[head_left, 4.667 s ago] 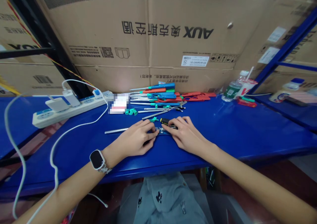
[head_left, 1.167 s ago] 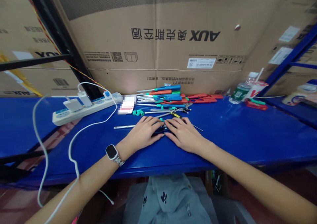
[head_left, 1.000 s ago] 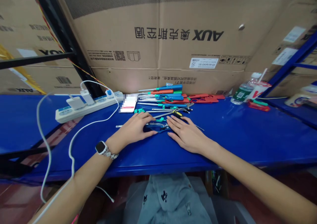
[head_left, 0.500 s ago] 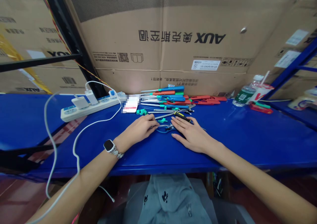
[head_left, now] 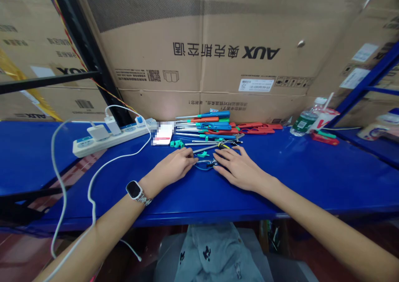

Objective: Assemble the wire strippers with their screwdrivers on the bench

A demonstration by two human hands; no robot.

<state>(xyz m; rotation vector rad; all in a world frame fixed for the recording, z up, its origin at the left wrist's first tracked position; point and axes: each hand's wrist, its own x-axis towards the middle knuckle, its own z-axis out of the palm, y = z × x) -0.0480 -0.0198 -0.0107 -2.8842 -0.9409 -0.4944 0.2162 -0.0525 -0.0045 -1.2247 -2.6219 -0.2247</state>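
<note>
My left hand (head_left: 179,165) wears a watch (head_left: 134,189) on its wrist. Its fingers are curled in a pinch at the end of some thin wires (head_left: 204,162); the exact grip is hidden. Those wires run over the blue table to my right hand (head_left: 240,168), which lies palm down with its fingers apart. Its fingertips touch a small dark part at the wires' other end. Beyond its fingers shows a yellow-and-black handled screwdriver (head_left: 223,146), partly covered. A small green plastic piece (head_left: 203,154) lies between the hands, with a blue wire (head_left: 204,168) looping nearer me.
Several long-nosed lighters (head_left: 215,120) and red handle shells (head_left: 260,128) lie behind my hands. Left of them are a phone (head_left: 163,133), green bits (head_left: 177,143) and a power strip (head_left: 93,143) with cables. A bottle (head_left: 304,120) and a paper cup (head_left: 324,118) stand right, before cardboard boxes.
My right fingers have spread slightly and drawn a little back, baring more wire. My left hand stays in its pinch. The whole view has shifted slightly.
</note>
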